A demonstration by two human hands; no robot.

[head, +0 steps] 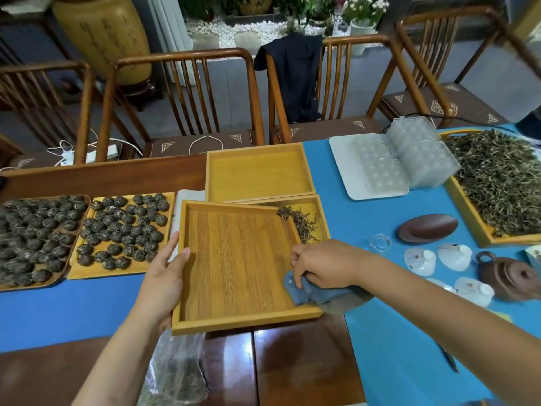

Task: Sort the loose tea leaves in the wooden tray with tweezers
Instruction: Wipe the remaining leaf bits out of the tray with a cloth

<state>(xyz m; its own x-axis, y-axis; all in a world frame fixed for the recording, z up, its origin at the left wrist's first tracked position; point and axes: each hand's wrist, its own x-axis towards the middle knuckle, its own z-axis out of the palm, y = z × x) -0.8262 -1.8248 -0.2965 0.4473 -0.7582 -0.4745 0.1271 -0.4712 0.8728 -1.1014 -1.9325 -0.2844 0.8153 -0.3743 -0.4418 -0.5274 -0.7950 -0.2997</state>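
A bare wooden tray lies tilted in front of me, its far corner over a second tray that holds a small heap of loose tea leaves. My left hand grips the near tray's left rim, thumb on top. My right hand clutches a blue-grey cloth pressed against the tray's right inner edge. A slim dark tool, perhaps tweezers, lies on the blue mat at the lower right.
Another bare tray sits behind. Two trays of rolled tea balls stand left. A large tray of loose tea, clear plastic boxes, a clay teapot, lids and a dark scoop crowd the right. A bag of tea lies near me.
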